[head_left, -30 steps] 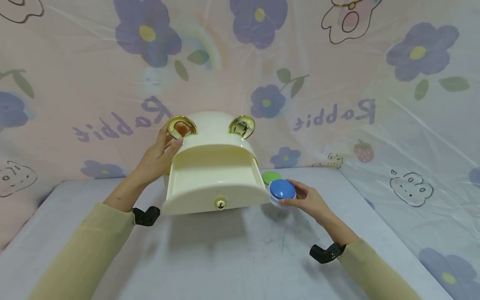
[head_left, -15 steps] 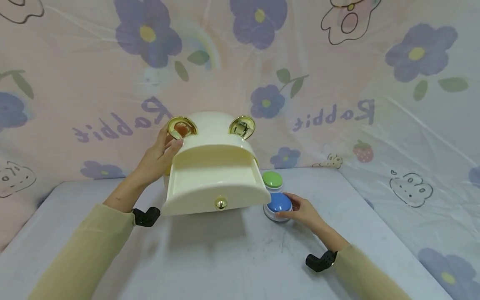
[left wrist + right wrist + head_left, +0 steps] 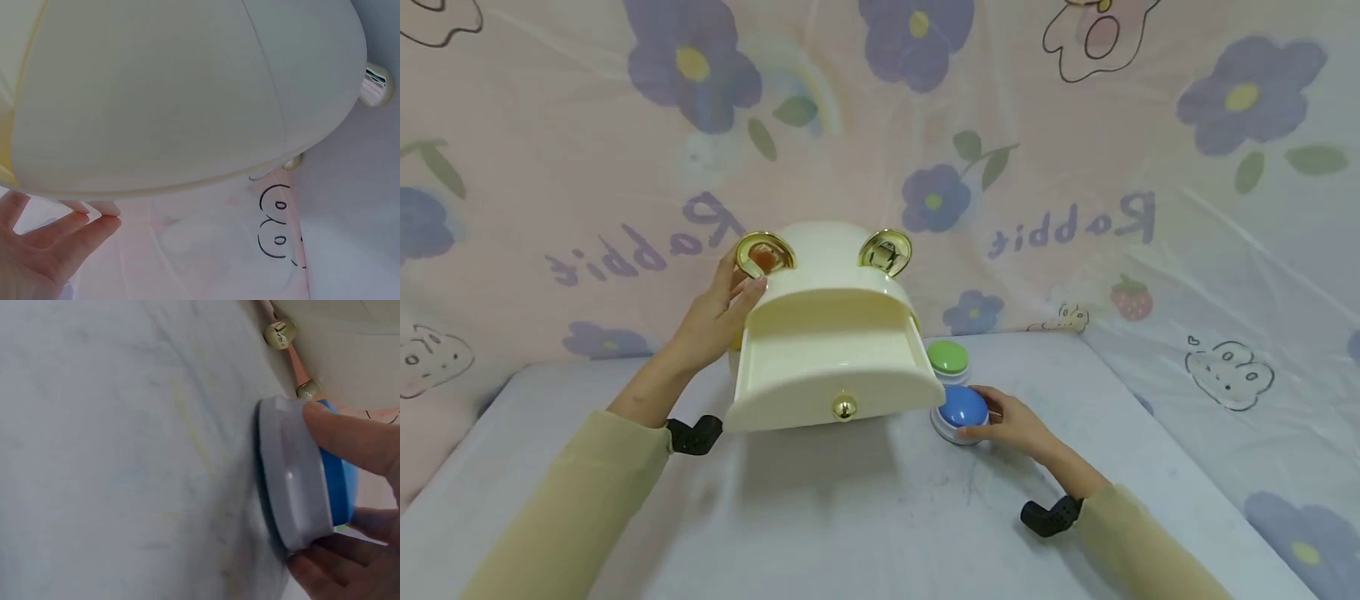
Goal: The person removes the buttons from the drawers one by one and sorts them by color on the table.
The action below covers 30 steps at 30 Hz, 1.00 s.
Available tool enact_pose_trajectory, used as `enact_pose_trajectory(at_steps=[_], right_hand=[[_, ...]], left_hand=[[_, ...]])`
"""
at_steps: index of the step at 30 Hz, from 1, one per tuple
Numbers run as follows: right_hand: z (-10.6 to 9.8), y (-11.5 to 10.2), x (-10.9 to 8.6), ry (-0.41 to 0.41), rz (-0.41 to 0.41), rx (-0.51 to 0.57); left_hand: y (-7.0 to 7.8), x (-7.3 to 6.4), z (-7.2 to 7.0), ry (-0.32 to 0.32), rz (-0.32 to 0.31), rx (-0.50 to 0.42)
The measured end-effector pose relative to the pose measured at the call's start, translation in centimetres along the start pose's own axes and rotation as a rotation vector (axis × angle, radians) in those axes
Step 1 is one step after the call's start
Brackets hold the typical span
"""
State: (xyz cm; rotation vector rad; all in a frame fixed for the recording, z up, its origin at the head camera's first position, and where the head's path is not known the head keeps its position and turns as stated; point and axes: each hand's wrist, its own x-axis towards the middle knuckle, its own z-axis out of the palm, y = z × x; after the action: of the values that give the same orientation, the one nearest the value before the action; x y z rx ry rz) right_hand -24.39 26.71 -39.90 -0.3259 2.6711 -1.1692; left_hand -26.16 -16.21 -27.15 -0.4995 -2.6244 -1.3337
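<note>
A cream drawer box [image 3: 831, 258] with gold ears stands tilted in the head view, its drawer [image 3: 797, 404] pulled out and showing a bare floor. My left hand [image 3: 711, 325] rests against the box's left side by one ear; in the left wrist view, nearly straight fingers [image 3: 87, 240] touch the cream shell. To the right of the drawer, my right hand [image 3: 1015, 427] holds a blue-domed push button [image 3: 964, 407], thumb and fingers round its white base. In the right wrist view that base [image 3: 294, 475] sits at the table surface. Just behind is a green-domed button [image 3: 948, 357].
A white-covered table [image 3: 880, 525] with faint marks bears everything. A printed cloth [image 3: 1037, 133] with flowers and rabbits hangs behind and along the right. Small gold feet [image 3: 281, 334] show under the box. The drawer front overhangs the table, close to the blue button.
My right hand has brought the blue button down and nearer to me, onto the table, uncovering the green button behind it. The left hand and box have stayed put.
</note>
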Motion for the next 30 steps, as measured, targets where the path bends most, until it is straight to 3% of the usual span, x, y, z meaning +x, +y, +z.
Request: enact_pose_trajectory(at_steps=[10,15,18,21,27,30], right_hand=[[-0.9,-1.0,-0.2,-0.077,0.056,-0.091],[-1.3,-2.4,-1.0,-0.049,0.053,-0.155],[-1.5,-3.7,-1.5,0.039,-0.006,-0.156],[-1.6,-5.5,-2.0,0.181,-0.079,-0.078],[-0.9,-9.5,-3.6,0.544,-0.222,0.279],[-0.4,-11.3,-4.5,0.666,-0.324,0.436]], left_hand=[[0.1,0.3,0.2,-0.019,-0.003,-0.01],[0.2,0.4,0.4,-0.012,0.005,-0.007],[0.2,0.4,0.3,-0.015,0.004,-0.007],[0.3,0.3,0.2,-0.02,-0.01,-0.008],[0.4,0.1,0.3,-0.024,-0.007,-0.019],[0.4,0.2,0.3,-0.024,0.002,-0.027]])
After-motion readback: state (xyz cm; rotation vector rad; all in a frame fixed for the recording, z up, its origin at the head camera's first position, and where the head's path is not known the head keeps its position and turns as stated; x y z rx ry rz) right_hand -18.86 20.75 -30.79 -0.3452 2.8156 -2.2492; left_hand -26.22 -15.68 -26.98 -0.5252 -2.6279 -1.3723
